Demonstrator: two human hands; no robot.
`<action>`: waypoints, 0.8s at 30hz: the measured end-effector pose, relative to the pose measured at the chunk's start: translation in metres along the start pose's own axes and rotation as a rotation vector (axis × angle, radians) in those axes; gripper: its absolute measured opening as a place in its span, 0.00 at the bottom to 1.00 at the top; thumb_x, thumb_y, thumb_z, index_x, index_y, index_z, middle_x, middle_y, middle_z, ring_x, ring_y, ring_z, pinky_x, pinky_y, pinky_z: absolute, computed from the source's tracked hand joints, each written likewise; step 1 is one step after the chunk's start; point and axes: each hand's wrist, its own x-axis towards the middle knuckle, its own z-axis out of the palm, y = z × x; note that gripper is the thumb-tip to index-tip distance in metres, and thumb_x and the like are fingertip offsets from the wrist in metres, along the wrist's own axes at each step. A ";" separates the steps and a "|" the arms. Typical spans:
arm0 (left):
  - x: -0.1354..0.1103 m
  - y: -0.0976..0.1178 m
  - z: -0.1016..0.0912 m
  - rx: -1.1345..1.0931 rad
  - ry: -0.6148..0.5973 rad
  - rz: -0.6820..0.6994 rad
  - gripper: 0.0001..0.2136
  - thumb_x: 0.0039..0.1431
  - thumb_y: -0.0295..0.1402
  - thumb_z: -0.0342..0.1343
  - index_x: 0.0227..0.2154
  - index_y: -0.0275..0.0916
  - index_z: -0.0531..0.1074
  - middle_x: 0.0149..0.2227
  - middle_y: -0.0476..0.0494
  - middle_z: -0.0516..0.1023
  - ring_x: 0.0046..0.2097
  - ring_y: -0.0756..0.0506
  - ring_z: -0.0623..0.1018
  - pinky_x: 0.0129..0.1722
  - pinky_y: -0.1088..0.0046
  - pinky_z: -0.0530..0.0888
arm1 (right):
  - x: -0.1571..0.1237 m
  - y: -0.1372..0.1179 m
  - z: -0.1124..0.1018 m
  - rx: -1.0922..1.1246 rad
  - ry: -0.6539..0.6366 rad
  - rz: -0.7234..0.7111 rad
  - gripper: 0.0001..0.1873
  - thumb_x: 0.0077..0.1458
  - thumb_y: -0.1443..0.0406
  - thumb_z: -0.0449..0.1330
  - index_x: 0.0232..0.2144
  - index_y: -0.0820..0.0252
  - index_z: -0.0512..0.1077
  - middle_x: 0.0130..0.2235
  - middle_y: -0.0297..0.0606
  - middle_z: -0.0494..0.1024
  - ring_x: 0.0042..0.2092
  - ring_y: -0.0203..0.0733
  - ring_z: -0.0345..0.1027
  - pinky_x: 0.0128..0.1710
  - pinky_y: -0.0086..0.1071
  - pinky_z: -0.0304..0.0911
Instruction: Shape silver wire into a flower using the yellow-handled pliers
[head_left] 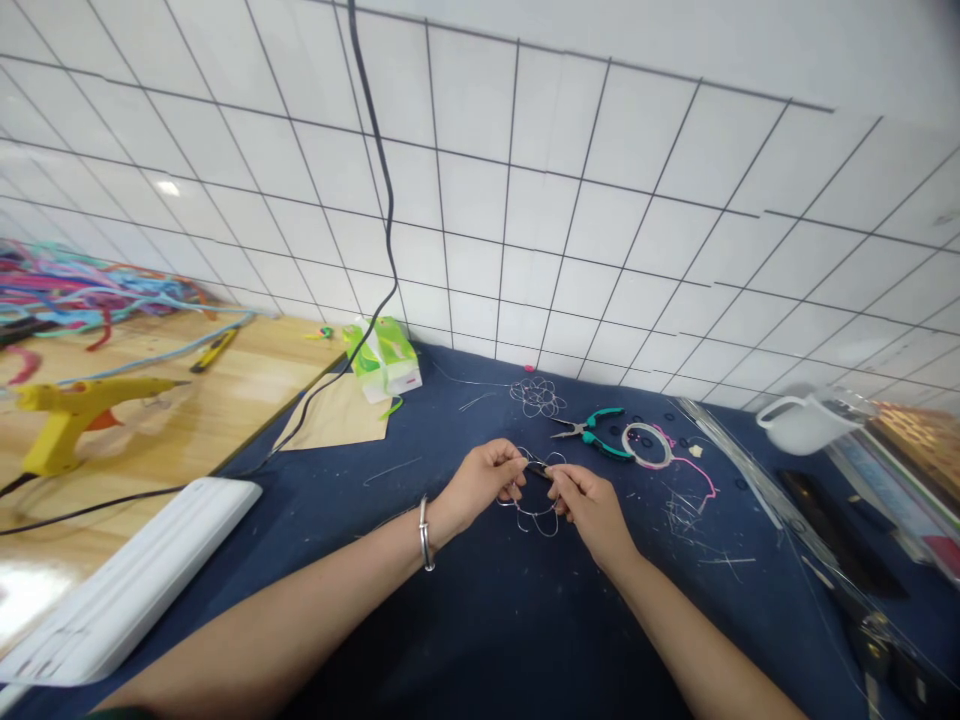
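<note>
My left hand (486, 483) and my right hand (587, 502) meet over the dark blue cloth (480, 610), both pinched on a thin silver wire flower (534, 508) with looped petals. A small dark piece sits between my fingertips at its centre. A silver bangle (425, 535) circles my left wrist. A second wire flower (537, 397) lies farther back on the cloth. Teal-handled pliers (596, 432) lie just beyond my right hand, beside a clear tape roll (646, 445).
A wooden table (150, 420) at left bears a yellow glue gun (71, 412), a yellow utility knife (214, 349) and coloured strips (82, 290). A white slab (135, 580), a green tissue pack (382, 358), a white cup (802, 422), a black cable (379, 180) and a tiled wall surround the cloth.
</note>
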 end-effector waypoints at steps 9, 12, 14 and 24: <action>0.000 0.001 0.002 0.178 0.058 0.106 0.07 0.52 0.36 0.53 0.28 0.40 0.74 0.25 0.48 0.74 0.24 0.50 0.72 0.23 0.78 0.67 | -0.001 -0.003 0.002 -0.009 -0.011 0.036 0.16 0.53 0.55 0.50 0.33 0.59 0.71 0.23 0.32 0.69 0.22 0.32 0.62 0.19 0.24 0.58; -0.002 0.004 0.003 0.337 0.110 0.247 0.08 0.54 0.35 0.51 0.29 0.42 0.76 0.24 0.48 0.73 0.26 0.49 0.72 0.27 0.76 0.67 | -0.001 -0.003 0.003 -0.032 -0.002 0.016 0.15 0.53 0.55 0.50 0.30 0.59 0.71 0.22 0.32 0.69 0.22 0.32 0.62 0.20 0.24 0.59; -0.003 0.006 0.003 0.402 0.142 0.308 0.09 0.54 0.35 0.52 0.31 0.44 0.76 0.24 0.48 0.73 0.26 0.49 0.71 0.29 0.76 0.67 | -0.002 -0.003 0.004 -0.040 0.005 0.000 0.15 0.53 0.56 0.50 0.30 0.59 0.71 0.22 0.32 0.69 0.22 0.33 0.62 0.20 0.24 0.59; -0.008 0.012 0.006 0.277 0.150 0.281 0.09 0.54 0.37 0.53 0.32 0.41 0.76 0.27 0.47 0.73 0.26 0.50 0.70 0.28 0.76 0.67 | -0.004 0.001 0.007 -0.080 -0.007 -0.009 0.16 0.54 0.56 0.50 0.33 0.59 0.72 0.23 0.33 0.70 0.22 0.33 0.63 0.22 0.25 0.60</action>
